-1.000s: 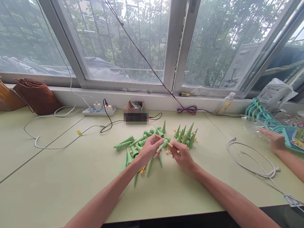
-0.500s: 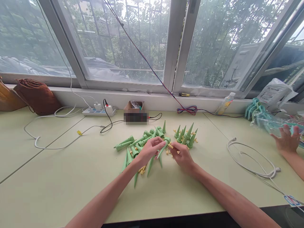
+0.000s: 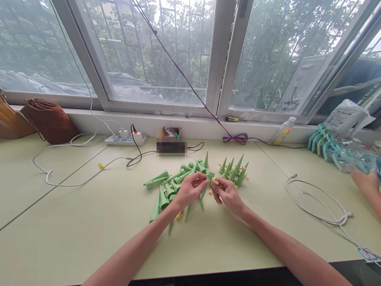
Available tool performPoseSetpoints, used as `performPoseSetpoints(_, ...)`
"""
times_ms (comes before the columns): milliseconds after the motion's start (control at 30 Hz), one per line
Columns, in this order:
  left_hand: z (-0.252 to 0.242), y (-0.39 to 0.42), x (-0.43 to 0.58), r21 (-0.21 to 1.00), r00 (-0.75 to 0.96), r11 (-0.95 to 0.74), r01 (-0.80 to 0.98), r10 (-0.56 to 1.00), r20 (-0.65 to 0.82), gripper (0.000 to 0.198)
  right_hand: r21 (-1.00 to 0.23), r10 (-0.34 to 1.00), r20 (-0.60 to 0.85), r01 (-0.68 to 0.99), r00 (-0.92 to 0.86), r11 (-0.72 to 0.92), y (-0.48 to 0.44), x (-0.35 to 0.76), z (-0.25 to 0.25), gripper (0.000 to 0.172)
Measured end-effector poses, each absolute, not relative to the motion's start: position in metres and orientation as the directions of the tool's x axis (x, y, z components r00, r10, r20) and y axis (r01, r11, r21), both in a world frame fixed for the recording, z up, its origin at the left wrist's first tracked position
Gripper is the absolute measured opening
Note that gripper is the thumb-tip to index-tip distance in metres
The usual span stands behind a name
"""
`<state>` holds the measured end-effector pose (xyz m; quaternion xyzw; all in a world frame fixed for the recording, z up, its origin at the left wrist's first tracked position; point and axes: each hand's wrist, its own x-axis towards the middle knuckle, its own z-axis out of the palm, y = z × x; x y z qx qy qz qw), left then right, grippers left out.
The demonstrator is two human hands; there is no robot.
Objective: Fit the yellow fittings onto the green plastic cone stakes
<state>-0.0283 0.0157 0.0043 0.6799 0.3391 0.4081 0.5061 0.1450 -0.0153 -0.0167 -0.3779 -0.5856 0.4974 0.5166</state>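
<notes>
My left hand (image 3: 192, 188) is closed on a green plastic watering spike (image 3: 210, 174), its collar end up and its tip pointing down. Between the thumb and fingers of my right hand (image 3: 228, 194) is a small yellow valve (image 3: 214, 181), right beside the spike's collar; whether it sits in the spike I cannot tell. A loose heap of green spikes (image 3: 163, 198) lies around and under my left hand, with small yellow valves (image 3: 179, 215) among them. Behind my right hand, several spikes with yellow valves (image 3: 235, 169) stand upright in a group.
Another person's hand (image 3: 367, 180) is at the right edge, near teal hangers (image 3: 324, 143) and plastic bags. A coiled white cable (image 3: 321, 216) lies right of my arm. At the back stand a power strip (image 3: 125, 140), a small box (image 3: 169, 133) and a bottle (image 3: 283, 130).
My hands stay close together; the spike has turned a little and the yellow valve has tilted. The other person's open hand has dropped toward the bags.
</notes>
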Motion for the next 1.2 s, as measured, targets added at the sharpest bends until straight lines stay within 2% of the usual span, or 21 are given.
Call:
performPoseSetpoints(100, -0.0012, 0.0172, -0.0277, 0.935, 0.397, -0.343, 0.087, 0.873, 0.283, 0.023, -0.972, 0.959, 0.172, -0.199, -0.226, 0.127, -0.0146, 0.1451, -0.0164, 0.035)
performPoseSetpoints(233, -0.003, 0.0161, -0.026, 0.877, 0.336, -0.451, 0.168, 0.862, 0.379, 0.02, -0.917, 0.932, 0.038, -0.383, -0.36, -0.11, -0.0128, 0.1466, -0.0176, 0.035)
performPoseSetpoints(367, -0.001, 0.0142, -0.0249, 0.839, 0.327, -0.492, 0.231, 0.852, 0.409, 0.017, -0.853, 0.895, -0.008, -0.463, -0.447, -0.239, -0.0105, 0.1483, -0.0184, 0.036)
performPoseSetpoints(567, -0.0031, 0.0145, -0.0237, 0.863, 0.323, -0.456, 0.217, 0.868, 0.378, 0.022, -0.862, 0.908, -0.021, -0.452, -0.419, -0.228, -0.0099, 0.1483, -0.0171, 0.036)
performPoseSetpoints(767, -0.0032, 0.0134, -0.0237, 0.922, 0.376, -0.358, 0.149, 0.883, 0.282, 0.026, -0.859, 0.904, -0.027, -0.453, -0.427, -0.239, -0.01, 0.1482, -0.0166, 0.036)
performPoseSetpoints(1000, -0.0036, 0.0123, -0.0235, 0.925, 0.37, -0.347, 0.152, 0.888, 0.273, 0.03, -0.884, 0.907, -0.019, -0.416, -0.42, -0.211, -0.0105, 0.1474, -0.019, 0.038)
performPoseSetpoints(1100, -0.0037, 0.0109, -0.0229, 0.941, 0.363, -0.309, 0.134, 0.899, 0.244, 0.033, -0.914, 0.919, -0.003, -0.372, -0.395, -0.163, -0.0115, 0.1468, -0.0185, 0.04)
performPoseSetpoints(1200, -0.002, 0.0088, -0.0221, 0.962, 0.362, -0.253, 0.108, 0.911, 0.199, 0.035, -0.962, 0.937, 0.052, -0.268, -0.344, -0.045, -0.0131, 0.1459, -0.0172, 0.04)
